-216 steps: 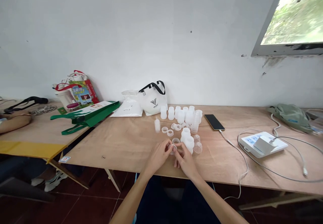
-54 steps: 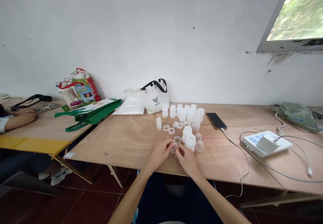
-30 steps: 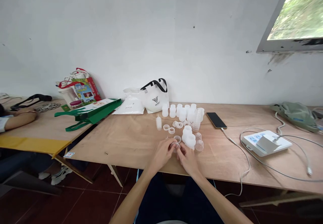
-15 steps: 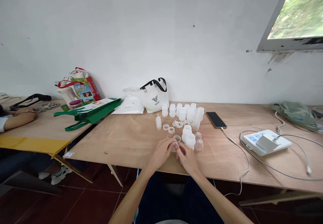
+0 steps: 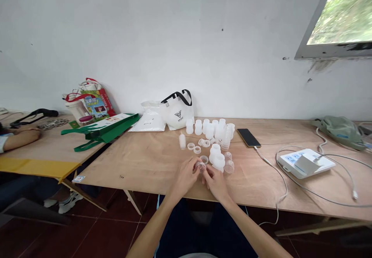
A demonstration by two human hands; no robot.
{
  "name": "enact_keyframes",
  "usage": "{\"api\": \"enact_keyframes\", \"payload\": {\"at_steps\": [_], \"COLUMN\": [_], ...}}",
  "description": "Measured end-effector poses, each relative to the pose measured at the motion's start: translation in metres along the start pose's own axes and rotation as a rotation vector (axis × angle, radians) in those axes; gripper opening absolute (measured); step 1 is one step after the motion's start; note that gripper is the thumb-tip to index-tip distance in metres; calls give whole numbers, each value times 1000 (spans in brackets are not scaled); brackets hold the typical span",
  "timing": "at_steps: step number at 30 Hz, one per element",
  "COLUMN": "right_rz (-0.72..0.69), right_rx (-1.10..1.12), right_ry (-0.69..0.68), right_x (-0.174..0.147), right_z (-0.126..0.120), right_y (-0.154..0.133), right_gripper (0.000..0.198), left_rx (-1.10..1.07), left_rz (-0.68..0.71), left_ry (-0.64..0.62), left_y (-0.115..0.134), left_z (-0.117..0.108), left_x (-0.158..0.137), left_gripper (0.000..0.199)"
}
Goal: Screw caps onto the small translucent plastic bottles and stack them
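Close to the table's front edge, my left hand (image 5: 187, 174) and my right hand (image 5: 214, 180) meet with fingers closed around a small clear plastic cup-like piece (image 5: 200, 166). Its lower part is hidden by my fingers. Just behind it lies a clear plastic ring (image 5: 204, 159). White plastic bottle-shaped pieces (image 5: 217, 159) cluster right of my fingers, with clear domed caps (image 5: 229, 167) beside them. Farther back are loose rings (image 5: 197, 149), a stack of clear cups (image 5: 226, 137), more white pieces (image 5: 198, 127) and one upright clear-and-white piece (image 5: 182, 141).
A phone (image 5: 249, 137) on a cable and a white power strip (image 5: 305, 162) lie to the right. A white bag (image 5: 178, 112), a plastic packet (image 5: 149, 119) and a green bag (image 5: 107, 134) are at the back left. A person's arm (image 5: 24, 137) rests on the neighbouring table.
The clear piece between my fingers has turned and shows more of itself now. My left fingers have shifted slightly; the things on the table stay where they were.
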State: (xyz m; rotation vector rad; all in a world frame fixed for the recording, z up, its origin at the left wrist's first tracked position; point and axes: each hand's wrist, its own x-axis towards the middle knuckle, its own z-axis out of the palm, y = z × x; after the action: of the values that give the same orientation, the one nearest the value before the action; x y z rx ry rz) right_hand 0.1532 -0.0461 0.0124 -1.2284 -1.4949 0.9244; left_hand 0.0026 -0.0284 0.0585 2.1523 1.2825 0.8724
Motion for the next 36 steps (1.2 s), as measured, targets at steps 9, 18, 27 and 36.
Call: {"api": "enact_keyframes", "payload": {"at_steps": [9, 18, 27, 36], "right_rz": [11, -21, -13, -20], "right_rx": [23, -17, 35, 14], "right_ry": [-34, -10, -19, -52], "right_x": [-1, -1, -1, -3], "right_z": [0, 2, 1, 0], "right_y": [3, 4, 3, 0], "right_gripper": [47, 47, 47, 49], "left_rx": [16, 48, 13, 50], "left_rz": [39, 0, -68, -27], "left_ry": [-68, -52, -138, -127], "left_y": [1, 1, 9, 4], "left_z": [-10, -9, -15, -13], "left_x": [-2, -1, -5, -2], "left_gripper": [25, 23, 27, 27]}}
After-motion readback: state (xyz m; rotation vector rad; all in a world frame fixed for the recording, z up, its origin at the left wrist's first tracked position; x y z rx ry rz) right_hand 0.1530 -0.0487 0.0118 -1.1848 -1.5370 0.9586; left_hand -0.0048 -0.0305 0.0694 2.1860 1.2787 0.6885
